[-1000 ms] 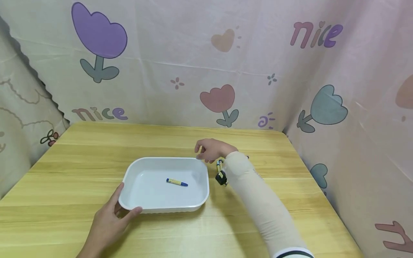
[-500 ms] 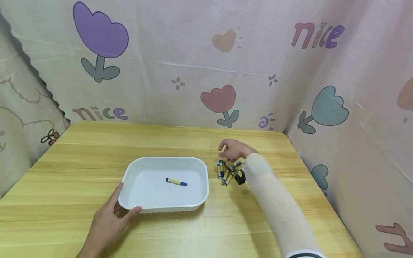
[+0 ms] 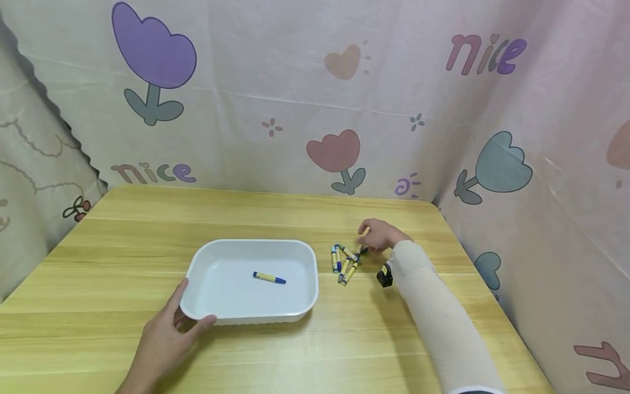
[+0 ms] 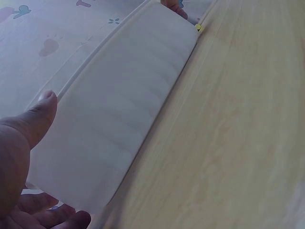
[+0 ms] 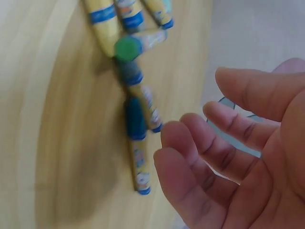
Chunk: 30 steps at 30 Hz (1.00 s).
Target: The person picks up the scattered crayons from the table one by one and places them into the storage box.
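Left hand (image 3: pixel 164 336): white tray (image 3: pixel 221 293) gripped at its near-left corner, thumb laid on near rim, other fingers round the left side. Head view hides most of those fingers; in left wrist view their tips are seen past the tray's lower edge, by the corner. How far they reach underneath can't be told. The ridged outer wall is also best shown there.

Tray: sits flat on the wood-grain bench (image 3: pixel 256 353). One crayon is held in it, yellow wrap, blue ends, lying slightly slanted right of centre. Contents are shown by head view only: blue-tipped crayon (image 3: pixel 269 278).

Just right of tray: loose crayons (image 3: pixel 350 272) are heaped on the bench, some crossed, two side by side at the left of the heap. The green end (image 5: pixel 127 48) of one is shown clearly in right wrist view, as is a teal-tipped crayon (image 5: pixel 138 162) near the fingertips; both are partly lost in head view.

Right hand (image 3: pixel 383 234): placed over the right edge of the heap, fingers loosely bent, nothing grasped, thumb apart. Whether a crayon is touched can't be told. Black device (image 3: pixel 385 275) is worn under the wrist, below a pale sleeve (image 3: pixel 438 312).
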Motion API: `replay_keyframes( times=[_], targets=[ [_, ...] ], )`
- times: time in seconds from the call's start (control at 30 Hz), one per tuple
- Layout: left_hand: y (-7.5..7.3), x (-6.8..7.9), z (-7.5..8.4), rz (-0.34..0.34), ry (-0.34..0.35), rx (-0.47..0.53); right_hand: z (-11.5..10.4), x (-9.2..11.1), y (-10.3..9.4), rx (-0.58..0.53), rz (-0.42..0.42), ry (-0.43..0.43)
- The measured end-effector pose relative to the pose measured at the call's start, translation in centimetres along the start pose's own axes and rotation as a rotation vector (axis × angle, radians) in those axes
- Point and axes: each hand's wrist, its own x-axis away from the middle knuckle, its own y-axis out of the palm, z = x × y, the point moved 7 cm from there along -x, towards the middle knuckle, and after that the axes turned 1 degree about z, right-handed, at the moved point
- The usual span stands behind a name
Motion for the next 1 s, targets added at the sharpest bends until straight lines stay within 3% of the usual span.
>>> replay_keyframes(
  times=[0.6,1.0],
  targets=[
    [0.0,0.1,0.0,0.012,0.011,-0.004,4.8,0.1,-0.5,-0.073,0.090,0.208],
    [0.1,0.1,-0.1,0.016,0.013,-0.010,6.0,-0.2,0.1,-0.035,0.116,0.254]
  ],
)
